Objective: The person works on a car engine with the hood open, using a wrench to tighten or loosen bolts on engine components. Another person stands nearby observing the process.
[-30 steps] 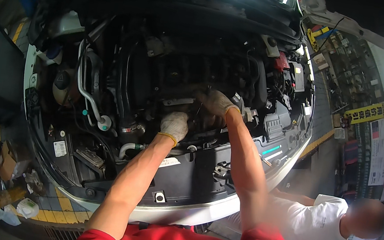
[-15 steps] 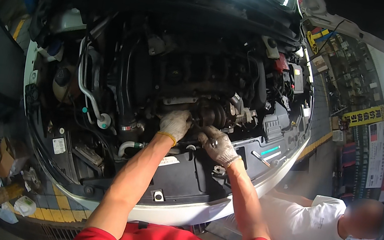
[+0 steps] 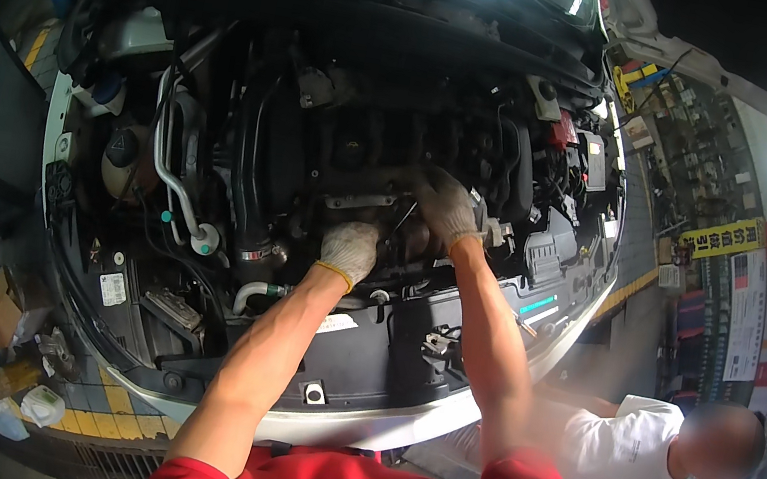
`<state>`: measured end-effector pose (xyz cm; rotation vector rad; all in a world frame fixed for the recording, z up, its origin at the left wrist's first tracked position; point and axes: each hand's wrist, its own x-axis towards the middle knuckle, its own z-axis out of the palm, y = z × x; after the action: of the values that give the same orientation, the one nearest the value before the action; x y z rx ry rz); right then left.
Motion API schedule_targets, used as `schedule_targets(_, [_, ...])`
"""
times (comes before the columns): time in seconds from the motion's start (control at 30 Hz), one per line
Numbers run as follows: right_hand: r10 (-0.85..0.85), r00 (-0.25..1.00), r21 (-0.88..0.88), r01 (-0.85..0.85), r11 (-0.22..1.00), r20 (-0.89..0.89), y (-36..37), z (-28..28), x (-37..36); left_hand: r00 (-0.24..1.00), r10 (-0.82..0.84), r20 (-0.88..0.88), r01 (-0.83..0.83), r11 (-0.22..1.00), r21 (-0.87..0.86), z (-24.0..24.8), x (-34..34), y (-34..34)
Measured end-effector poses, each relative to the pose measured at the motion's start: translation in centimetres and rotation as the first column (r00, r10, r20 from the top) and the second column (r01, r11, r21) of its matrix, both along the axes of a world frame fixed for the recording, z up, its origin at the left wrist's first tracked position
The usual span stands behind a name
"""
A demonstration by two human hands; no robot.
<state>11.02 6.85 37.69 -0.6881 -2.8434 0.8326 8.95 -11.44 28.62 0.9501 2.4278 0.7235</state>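
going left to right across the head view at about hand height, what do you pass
round-capped pale coolant tank → bent silver metal pipe → left hand in a grey knit glove → right hand in a grey knit glove → yellow hanging banner sign

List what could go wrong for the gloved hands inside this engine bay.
Both gloved hands, left hand and right hand, press deep among metal engine parts; knit gloves may snag or fingers get pinched. Those parts might be hot, which cannot be told. A crouching person in white close by the right elbow risks a bump.
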Motion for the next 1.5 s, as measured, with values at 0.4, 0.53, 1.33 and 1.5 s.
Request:
schedule_targets(0.4, [-0.041, 0.954, 0.111, 0.008, 0.994, 0.296, -7.7, 2.5, 14.8, 0.999, 0.041, -0.026, -0.036, 0.989, 0.145, -1.1, 0.2, -0.2])
schedule_targets(0.53, [-0.003, 0.945, 0.021, -0.004, 1.0, 0.326, -5.6, 4.9, 11.6, 0.998, 0.051, 0.032, -0.056, 0.983, 0.172, -0.1, 0.2, -0.7])
schedule_targets(1.33, [0.049, 0.942, 0.341, -0.169, 0.925, 0.333, -7.4, 3.0, 13.9, 1.0, 0.022, -0.019, -0.022, 1.0, 0.003, 0.3, 0.3, -0.4])
schedule_targets(1.5, [0.148, 0.869, 0.311, -0.321, 0.895, 0.473, -6.4, 6.8, 6.6, 0.999, 0.024, 0.036, -0.024, 1.0, 0.004, -0.3, -0.4, -0.8])
